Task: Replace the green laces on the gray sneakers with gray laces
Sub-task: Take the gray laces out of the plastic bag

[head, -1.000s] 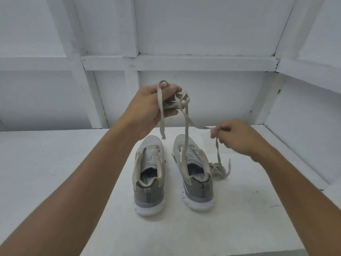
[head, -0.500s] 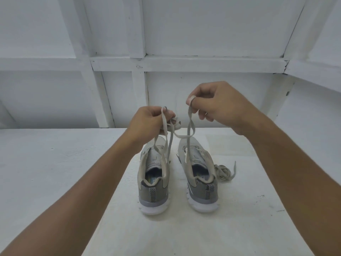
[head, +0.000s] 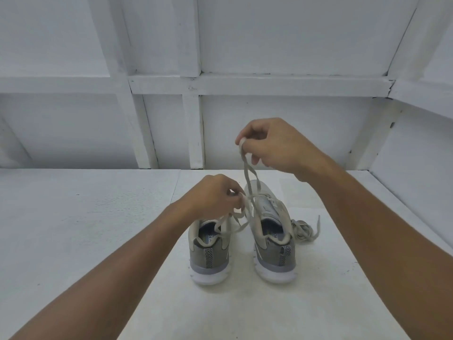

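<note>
Sneakers (head: 272, 258) beside bundled lace (head: 302, 230) on table (head: 73, 229)

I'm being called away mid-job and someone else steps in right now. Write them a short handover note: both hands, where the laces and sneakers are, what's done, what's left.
Left hand: fingers pinch the pale gray flat shoelace low, over the left gray mesh sneaker.
Right hand: pinches the same lace's upper part, raised higher.
Right gray mesh sneaker stands beside the left one, heels toward the person, on the white table. A second loose lace lies bundled at its right side.
Done: no green shows anywhere.
Left: thread the held lace. Whether the right sneaker is fully laced I cannot tell.
</note>
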`<state>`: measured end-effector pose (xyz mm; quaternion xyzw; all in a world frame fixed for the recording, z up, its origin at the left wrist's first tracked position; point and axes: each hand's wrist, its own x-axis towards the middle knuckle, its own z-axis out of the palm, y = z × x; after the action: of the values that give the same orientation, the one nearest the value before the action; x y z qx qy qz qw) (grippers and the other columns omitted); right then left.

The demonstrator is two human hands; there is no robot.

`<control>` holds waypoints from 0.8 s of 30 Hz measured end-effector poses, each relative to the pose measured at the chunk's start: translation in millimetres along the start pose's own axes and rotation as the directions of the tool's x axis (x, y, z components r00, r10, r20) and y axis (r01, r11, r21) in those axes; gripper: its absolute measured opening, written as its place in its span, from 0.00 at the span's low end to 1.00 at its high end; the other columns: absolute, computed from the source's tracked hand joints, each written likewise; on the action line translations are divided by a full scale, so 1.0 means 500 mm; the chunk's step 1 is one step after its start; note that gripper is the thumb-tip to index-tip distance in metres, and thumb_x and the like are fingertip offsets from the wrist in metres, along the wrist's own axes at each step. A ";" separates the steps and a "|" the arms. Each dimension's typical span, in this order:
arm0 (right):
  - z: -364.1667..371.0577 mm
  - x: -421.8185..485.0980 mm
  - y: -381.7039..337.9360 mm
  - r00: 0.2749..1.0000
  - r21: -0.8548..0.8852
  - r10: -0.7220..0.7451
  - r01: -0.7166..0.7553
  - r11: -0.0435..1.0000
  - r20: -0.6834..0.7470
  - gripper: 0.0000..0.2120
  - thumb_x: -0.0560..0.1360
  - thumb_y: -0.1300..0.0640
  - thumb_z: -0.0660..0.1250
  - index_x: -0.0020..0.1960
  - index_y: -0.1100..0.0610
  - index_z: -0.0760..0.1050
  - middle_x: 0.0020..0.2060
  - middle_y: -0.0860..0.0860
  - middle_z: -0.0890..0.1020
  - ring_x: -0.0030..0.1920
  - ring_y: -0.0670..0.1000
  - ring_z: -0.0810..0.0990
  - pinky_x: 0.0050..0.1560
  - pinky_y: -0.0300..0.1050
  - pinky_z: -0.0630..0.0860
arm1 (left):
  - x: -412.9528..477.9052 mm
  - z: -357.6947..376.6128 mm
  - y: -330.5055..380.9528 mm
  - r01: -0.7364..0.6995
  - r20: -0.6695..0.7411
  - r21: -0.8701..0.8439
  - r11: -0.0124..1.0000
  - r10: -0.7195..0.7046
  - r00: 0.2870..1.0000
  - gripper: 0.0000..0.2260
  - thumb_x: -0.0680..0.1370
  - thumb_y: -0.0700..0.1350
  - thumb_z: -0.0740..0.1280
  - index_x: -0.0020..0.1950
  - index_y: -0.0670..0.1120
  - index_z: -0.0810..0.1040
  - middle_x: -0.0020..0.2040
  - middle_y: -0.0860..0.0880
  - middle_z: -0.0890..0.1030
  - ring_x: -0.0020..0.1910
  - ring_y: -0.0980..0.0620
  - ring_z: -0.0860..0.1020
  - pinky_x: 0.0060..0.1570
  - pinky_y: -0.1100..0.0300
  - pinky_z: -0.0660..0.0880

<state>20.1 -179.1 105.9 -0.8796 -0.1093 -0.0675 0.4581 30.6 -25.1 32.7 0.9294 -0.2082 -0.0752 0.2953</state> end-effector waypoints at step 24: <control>0.012 -0.014 0.007 0.999 -0.032 -0.042 0.043 0.999 0.004 0.08 0.75 0.55 0.63 0.39 0.55 0.78 0.32 0.45 0.80 0.35 0.43 0.77 0.40 0.38 0.71 | 0.031 -0.042 -0.032 -0.110 0.060 -0.664 0.739 0.200 0.978 0.14 0.80 0.45 0.64 0.66 0.51 0.76 0.63 0.52 0.80 0.63 0.51 0.77 0.64 0.49 0.72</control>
<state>14.2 -177.0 98.4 -0.8843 -0.1277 -0.0773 0.4424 55.8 -9.1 40.3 0.7388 -0.2637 -0.1778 0.5942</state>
